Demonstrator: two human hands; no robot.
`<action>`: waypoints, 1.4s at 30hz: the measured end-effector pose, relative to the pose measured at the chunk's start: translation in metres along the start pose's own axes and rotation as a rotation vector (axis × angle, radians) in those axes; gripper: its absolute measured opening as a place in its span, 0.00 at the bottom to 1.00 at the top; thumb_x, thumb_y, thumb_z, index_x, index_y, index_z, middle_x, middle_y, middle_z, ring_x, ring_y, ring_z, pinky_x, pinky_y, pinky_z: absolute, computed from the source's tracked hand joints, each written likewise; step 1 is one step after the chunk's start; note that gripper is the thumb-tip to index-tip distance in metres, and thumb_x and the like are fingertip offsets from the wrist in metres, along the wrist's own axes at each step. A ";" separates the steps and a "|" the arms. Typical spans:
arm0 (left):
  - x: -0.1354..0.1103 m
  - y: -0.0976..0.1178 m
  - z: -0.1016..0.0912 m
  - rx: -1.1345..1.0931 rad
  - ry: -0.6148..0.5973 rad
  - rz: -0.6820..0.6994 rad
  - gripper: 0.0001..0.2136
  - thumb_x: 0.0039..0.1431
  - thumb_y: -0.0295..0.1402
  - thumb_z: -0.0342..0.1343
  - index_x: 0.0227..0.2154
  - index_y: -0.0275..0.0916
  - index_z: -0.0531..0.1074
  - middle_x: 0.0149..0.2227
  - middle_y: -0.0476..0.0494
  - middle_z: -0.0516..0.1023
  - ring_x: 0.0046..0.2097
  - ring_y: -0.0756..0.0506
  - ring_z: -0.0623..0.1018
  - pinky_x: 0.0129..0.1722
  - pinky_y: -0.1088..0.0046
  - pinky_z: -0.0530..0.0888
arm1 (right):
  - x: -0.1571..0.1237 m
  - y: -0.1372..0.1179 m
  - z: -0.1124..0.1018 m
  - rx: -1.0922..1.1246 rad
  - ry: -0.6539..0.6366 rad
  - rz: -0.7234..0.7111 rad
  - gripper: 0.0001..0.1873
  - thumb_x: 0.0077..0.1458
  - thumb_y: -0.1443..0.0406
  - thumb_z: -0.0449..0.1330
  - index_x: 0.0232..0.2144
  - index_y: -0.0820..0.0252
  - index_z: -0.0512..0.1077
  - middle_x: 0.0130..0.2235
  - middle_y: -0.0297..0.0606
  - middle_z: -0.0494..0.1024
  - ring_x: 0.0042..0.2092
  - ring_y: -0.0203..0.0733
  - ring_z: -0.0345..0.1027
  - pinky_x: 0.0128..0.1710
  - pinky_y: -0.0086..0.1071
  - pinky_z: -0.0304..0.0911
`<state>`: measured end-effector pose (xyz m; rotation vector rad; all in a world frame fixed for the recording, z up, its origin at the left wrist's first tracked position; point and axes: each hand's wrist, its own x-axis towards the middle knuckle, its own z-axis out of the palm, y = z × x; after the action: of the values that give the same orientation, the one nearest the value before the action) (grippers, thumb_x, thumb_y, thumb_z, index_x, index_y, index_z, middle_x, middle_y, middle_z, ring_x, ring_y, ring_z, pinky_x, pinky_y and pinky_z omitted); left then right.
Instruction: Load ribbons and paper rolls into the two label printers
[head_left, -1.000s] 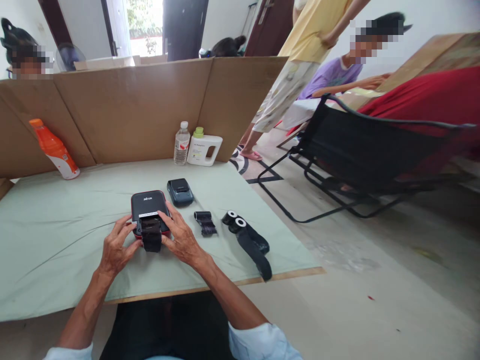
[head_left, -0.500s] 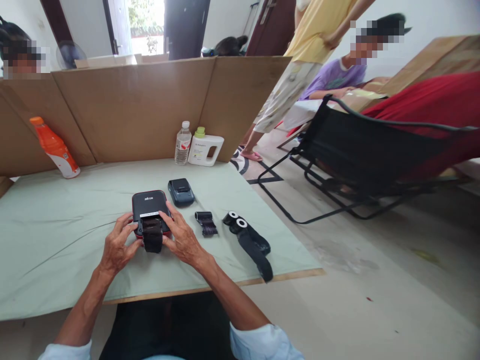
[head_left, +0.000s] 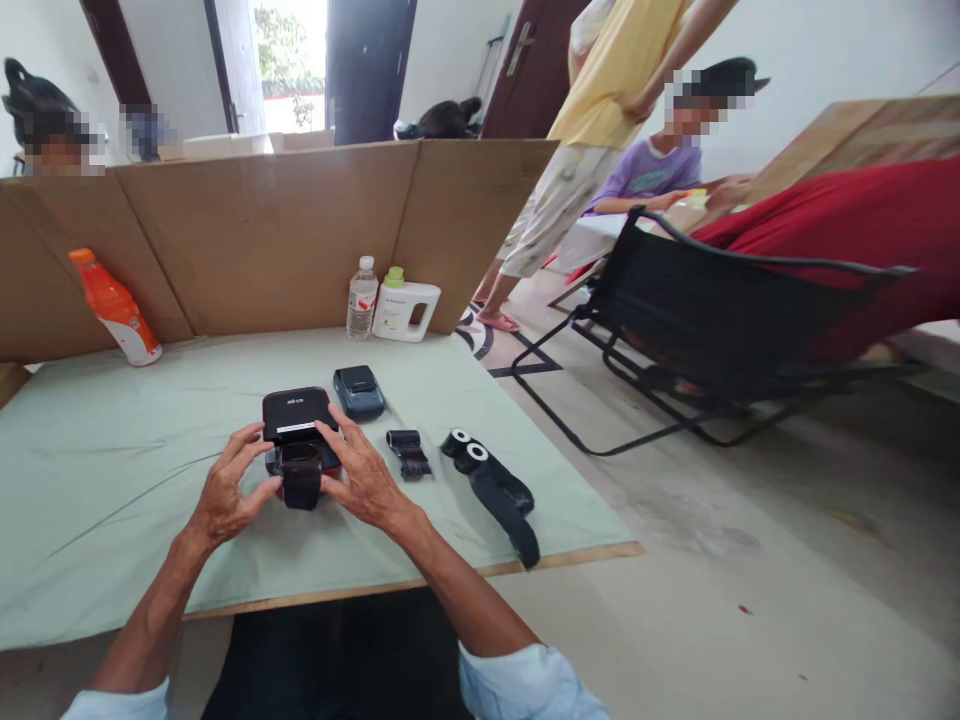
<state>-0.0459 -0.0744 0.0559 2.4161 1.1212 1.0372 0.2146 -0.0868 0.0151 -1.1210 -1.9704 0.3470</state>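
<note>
A black and red portable printer lies on the pale green table cover. A black roll of film sits at its front opening. My left hand pinches the roll's left end, fingers curled. My right hand presses its right end, with the index finger stretched onto the printer's edge. A smaller dark blue printer lies just behind to the right. A short black roll and a longer black ribbon on two white-cored spools lie to the right.
A cardboard screen stands along the table's back. An orange bottle leans at the left; a water bottle and a white jug stand at the back. A black folding chair and people are to the right.
The view has tilted slightly. Both hands stay at the printer's front; the black roll has shifted a little toward me between the fingers.
</note>
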 end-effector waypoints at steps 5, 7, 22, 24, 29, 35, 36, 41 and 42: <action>0.023 -0.007 -0.005 -0.030 -0.006 -0.057 0.13 0.71 0.34 0.49 0.46 0.42 0.79 0.66 0.36 0.70 0.65 0.37 0.74 0.66 0.50 0.72 | 0.010 -0.002 -0.002 -0.051 0.045 -0.024 0.43 0.60 0.64 0.67 0.73 0.54 0.57 0.77 0.52 0.50 0.76 0.59 0.48 0.71 0.58 0.57; 0.031 -0.009 -0.005 -0.033 -0.002 -0.058 0.13 0.70 0.33 0.49 0.43 0.41 0.79 0.65 0.37 0.72 0.66 0.37 0.73 0.67 0.50 0.71 | 0.013 -0.002 -0.004 -0.062 0.068 -0.045 0.43 0.59 0.65 0.66 0.73 0.55 0.57 0.77 0.52 0.49 0.76 0.59 0.48 0.72 0.57 0.57; 0.087 -0.052 0.006 -0.158 -0.003 -0.207 0.17 0.62 0.36 0.55 0.52 0.40 0.79 0.65 0.34 0.69 0.66 0.36 0.72 0.50 0.62 0.83 | 0.023 -0.004 -0.004 -0.087 0.068 -0.219 0.25 0.55 0.77 0.60 0.52 0.58 0.79 0.56 0.50 0.79 0.57 0.52 0.73 0.58 0.48 0.70; 0.087 -0.056 0.012 -0.186 -0.014 -0.218 0.17 0.61 0.35 0.56 0.51 0.40 0.79 0.64 0.35 0.70 0.64 0.37 0.74 0.48 0.64 0.83 | 0.027 -0.005 -0.004 -0.095 0.037 -0.236 0.23 0.55 0.78 0.59 0.49 0.57 0.81 0.52 0.47 0.82 0.52 0.50 0.75 0.55 0.46 0.70; 0.071 -0.061 0.023 -0.211 -0.014 -0.286 0.20 0.59 0.38 0.60 0.54 0.43 0.78 0.69 0.37 0.64 0.64 0.36 0.73 0.50 0.60 0.83 | 0.034 -0.007 -0.009 -0.035 -0.039 -0.158 0.20 0.58 0.78 0.58 0.45 0.56 0.82 0.44 0.42 0.85 0.46 0.45 0.77 0.50 0.38 0.69; 0.049 -0.058 0.028 -0.280 -0.026 -0.330 0.22 0.62 0.46 0.59 0.56 0.43 0.77 0.71 0.33 0.62 0.68 0.32 0.70 0.51 0.56 0.82 | 0.051 -0.009 -0.019 0.216 -0.023 0.004 0.17 0.59 0.76 0.57 0.41 0.57 0.83 0.40 0.38 0.86 0.40 0.41 0.78 0.44 0.32 0.70; 0.048 -0.057 0.029 -0.291 -0.015 -0.325 0.22 0.63 0.47 0.59 0.55 0.43 0.78 0.70 0.33 0.63 0.68 0.33 0.70 0.51 0.57 0.82 | 0.055 -0.010 -0.021 0.248 -0.022 0.029 0.17 0.60 0.76 0.57 0.40 0.57 0.83 0.40 0.38 0.86 0.39 0.41 0.78 0.43 0.32 0.70; 0.047 -0.046 0.024 -0.270 0.022 -0.277 0.17 0.65 0.46 0.57 0.50 0.44 0.81 0.64 0.35 0.70 0.64 0.35 0.73 0.50 0.59 0.82 | 0.074 -0.014 -0.026 0.369 -0.042 0.115 0.15 0.58 0.73 0.57 0.37 0.58 0.84 0.35 0.36 0.85 0.36 0.40 0.77 0.38 0.30 0.68; 0.048 -0.043 0.022 -0.259 0.017 -0.260 0.16 0.66 0.45 0.56 0.50 0.44 0.81 0.63 0.35 0.71 0.62 0.36 0.75 0.50 0.59 0.81 | 0.077 -0.015 -0.027 0.393 -0.049 0.127 0.14 0.59 0.72 0.57 0.37 0.59 0.84 0.34 0.35 0.84 0.35 0.39 0.75 0.36 0.29 0.66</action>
<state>-0.0324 -0.0096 0.0416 2.0045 1.1873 1.0455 0.2060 -0.0365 0.0807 -0.9873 -1.7740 0.7984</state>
